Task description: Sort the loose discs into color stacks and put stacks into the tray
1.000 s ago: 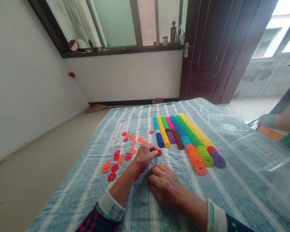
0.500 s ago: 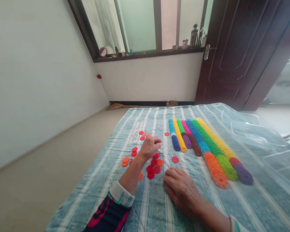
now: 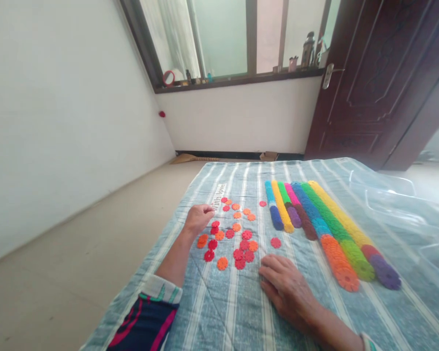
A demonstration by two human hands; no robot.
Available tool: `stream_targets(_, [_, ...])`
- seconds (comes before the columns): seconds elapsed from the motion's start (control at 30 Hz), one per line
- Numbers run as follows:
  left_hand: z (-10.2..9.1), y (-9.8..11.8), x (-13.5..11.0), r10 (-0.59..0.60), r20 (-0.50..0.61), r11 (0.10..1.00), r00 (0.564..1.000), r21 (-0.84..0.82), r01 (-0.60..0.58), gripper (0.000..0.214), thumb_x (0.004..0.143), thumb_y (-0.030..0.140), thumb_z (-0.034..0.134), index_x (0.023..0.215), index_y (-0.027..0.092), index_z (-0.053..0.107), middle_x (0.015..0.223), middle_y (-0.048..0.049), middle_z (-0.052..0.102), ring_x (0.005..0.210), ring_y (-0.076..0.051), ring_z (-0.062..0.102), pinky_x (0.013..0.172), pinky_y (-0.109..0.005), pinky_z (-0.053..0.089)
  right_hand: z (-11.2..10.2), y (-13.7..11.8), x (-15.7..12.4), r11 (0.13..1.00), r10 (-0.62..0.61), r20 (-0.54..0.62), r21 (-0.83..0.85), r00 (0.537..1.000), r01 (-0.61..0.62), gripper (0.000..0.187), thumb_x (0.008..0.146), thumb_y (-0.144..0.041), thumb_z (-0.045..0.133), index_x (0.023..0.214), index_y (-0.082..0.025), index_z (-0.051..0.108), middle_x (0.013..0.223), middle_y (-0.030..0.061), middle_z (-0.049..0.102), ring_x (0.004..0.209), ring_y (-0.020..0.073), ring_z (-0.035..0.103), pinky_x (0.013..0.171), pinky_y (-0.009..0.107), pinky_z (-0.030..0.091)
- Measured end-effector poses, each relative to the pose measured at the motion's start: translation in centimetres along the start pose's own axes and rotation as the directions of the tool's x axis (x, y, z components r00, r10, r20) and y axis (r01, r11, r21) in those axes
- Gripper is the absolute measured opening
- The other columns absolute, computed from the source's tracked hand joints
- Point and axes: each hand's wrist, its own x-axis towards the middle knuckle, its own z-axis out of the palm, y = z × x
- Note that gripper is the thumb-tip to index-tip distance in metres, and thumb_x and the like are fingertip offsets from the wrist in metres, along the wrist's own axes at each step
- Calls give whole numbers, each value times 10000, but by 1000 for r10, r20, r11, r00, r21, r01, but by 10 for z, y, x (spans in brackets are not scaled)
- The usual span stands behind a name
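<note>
My left hand [image 3: 199, 219] hovers at the left side of the scattered discs, thumb and fingertips pinched together; whatever may be between them is too small to make out. Red notched plastic discs [image 3: 240, 254] and orange ones [image 3: 222, 263] lie loose on the striped bedspread, some overlapping. My right hand [image 3: 286, 286] rests on the cloth to the right of them, fingers curled under, so its palm side is hidden. A single red disc [image 3: 275, 243] lies just beyond its fingers.
To the right, long rows of overlapping discs lie side by side, among them a blue row [image 3: 305, 204], a green row [image 3: 325, 214] and a yellow row [image 3: 332, 214]. Clear plastic containers [image 3: 406, 207] stand at the far right. The bedspread [image 3: 161, 287] drops off at the left.
My left hand has moved left, off the middle of the loose discs, uncovering several orange and red ones. My right hand stays in place on the cloth. The view has shifted slightly left.
</note>
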Motion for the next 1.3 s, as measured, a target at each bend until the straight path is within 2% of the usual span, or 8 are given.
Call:
stream_targets(0.13, [-4,-11,-13,5,55,999,998,33,-7,180,611,341,606,592,194,708,558,31,639,602,-164,582,617,-269,417,-1,0,0,1000,-11,-8,-11,1000,11,149,906,-101,505,924,-208,606,1004,74,641,981,236,586,871,412,506])
stream_targets(0.33, [4,-21,-25,5,73,1000,997,14,-6,212,669,385,600,649,207,713,605,14,688,622,-179,622,651,-277,452,-4,-1,0,1000,0,5,-7,1000,0,146,934,-129,496,960,-210,614,1046,75,646,1012,234,588,897,407,506])
stream_targets(0.8, [12,-33,-21,-6,26,996,1000,86,3,223,716,421,577,698,235,700,642,24,710,656,-184,649,653,-263,452,-8,-5,1,999,26,26,-20,999,-26,157,923,-127,506,985,-209,625,1132,85,653,1078,234,590,938,414,505])
stream_targets(1.07, [12,-35,-17,-26,34,996,999,89,22,234,709,436,568,715,241,697,686,11,723,688,-207,665,688,-286,463,-11,-9,5,1000,18,-12,-18,1000,-18,145,905,-112,518,960,-196,623,1110,88,655,1027,234,588,897,403,503])
stream_targets(1.3, [11,-40,-14,-50,43,993,998,106,45,250,709,468,591,751,251,706,693,21,731,696,-215,672,698,-290,467,-13,-9,7,999,50,33,-9,998,-50,124,932,-142,497,943,-187,612,1068,79,646,1022,229,564,903,404,482])
